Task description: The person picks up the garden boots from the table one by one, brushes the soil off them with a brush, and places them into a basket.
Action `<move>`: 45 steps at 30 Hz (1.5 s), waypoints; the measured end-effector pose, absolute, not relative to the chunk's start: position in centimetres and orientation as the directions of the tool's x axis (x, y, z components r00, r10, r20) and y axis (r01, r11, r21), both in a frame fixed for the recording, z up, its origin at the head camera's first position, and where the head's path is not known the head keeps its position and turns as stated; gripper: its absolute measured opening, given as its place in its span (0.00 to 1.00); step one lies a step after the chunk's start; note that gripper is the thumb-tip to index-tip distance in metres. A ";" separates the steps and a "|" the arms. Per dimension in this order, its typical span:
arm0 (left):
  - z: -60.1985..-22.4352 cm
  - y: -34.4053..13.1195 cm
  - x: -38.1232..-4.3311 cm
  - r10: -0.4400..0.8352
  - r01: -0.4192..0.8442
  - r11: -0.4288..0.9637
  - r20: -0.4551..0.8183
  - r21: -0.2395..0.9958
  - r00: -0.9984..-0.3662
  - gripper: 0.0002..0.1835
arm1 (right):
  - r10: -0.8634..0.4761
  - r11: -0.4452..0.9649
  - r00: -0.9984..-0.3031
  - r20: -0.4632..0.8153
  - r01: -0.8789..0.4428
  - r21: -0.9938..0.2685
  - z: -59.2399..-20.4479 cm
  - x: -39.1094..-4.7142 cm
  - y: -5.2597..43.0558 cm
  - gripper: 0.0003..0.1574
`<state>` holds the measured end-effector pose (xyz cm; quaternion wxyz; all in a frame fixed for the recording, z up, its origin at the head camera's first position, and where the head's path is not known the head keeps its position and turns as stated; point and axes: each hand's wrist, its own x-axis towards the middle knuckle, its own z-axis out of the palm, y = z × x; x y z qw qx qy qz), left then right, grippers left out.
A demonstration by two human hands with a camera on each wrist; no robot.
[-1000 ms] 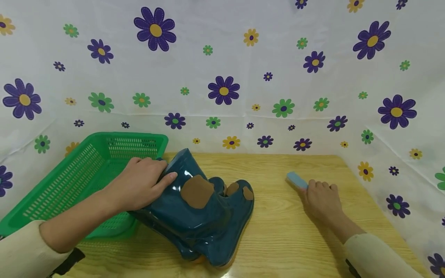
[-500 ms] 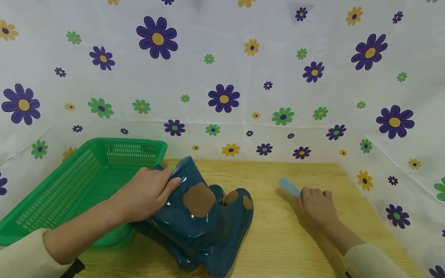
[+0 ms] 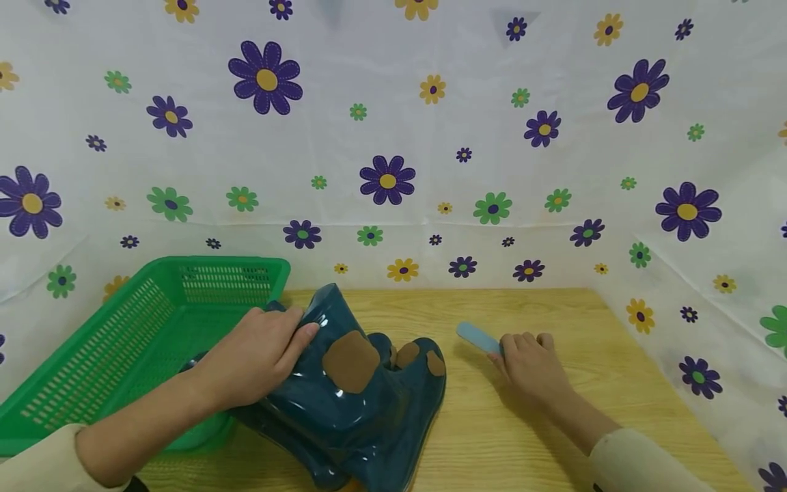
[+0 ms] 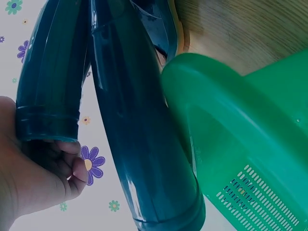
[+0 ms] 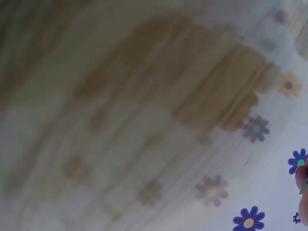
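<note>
A pair of glossy dark teal rubber boots (image 3: pixel 369 417) with brown patches lies across the table's middle left. My left hand (image 3: pixel 264 355) grips one boot by the top of its shaft. In the left wrist view, the fingers curl inside the rim of that boot (image 4: pixel 53 82). Beside it, the other boot (image 4: pixel 139 134) rests with its shaft against the basket. To the right of the toes, my right hand (image 3: pixel 531 365) holds a light blue flat bar (image 3: pixel 477 337), its lower part hidden by the fingers. The right wrist view is mostly blurred, with fingertips (image 5: pixel 303 202) at its edge.
A green plastic basket (image 3: pixel 98 328) with slotted walls stands at the left, close behind my left forearm. The wooden table (image 3: pixel 553 307) ends at a white flowered cloth (image 3: pixel 393 123), which rises at the back and sides.
My right hand has moved left with the light blue bar, closer to the boots. My left hand keeps its grip on the boot. The camera view has tilted slightly upward.
</note>
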<state>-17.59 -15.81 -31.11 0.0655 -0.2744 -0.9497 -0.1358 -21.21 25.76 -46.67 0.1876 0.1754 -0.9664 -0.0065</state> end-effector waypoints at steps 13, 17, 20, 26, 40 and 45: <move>-30.3 -14.2 -18.2 0.440 0.443 0.787 0.114 0.430 -0.891 0.21 | -0.440 0.896 -0.760 0.479 -0.412 0.168 -46.8 -21.1 25.4 0.21; -30.2 -13.4 -18.1 0.582 0.606 0.699 0.191 0.380 -0.791 0.15 | -0.430 0.900 -0.763 0.482 -0.406 0.160 -46.8 -21.0 25.5 0.21; -30.0 -12.5 -17.9 0.668 0.727 0.625 0.286 0.285 -0.687 0.10 | -0.409 0.910 -0.787 0.462 -0.388 0.144 -46.9 -21.0 25.6 0.19; -29.6 -11.1 -17.5 0.735 0.818 0.530 0.360 0.224 -0.575 0.10 | -0.376 0.925 -0.825 0.423 -0.359 0.121 -47.2 -21.0 25.5 0.19; -29.3 -9.9 -16.6 0.750 0.831 0.469 0.363 0.299 -0.553 0.09 | -0.363 0.927 -0.807 0.466 -0.362 0.095 -47.0 -21.1 25.8 0.18; -29.5 -10.3 -16.1 0.725 0.793 0.492 0.335 0.360 -0.602 0.07 | -0.345 0.935 -0.837 0.425 -0.349 0.070 -46.9 -21.1 25.7 0.18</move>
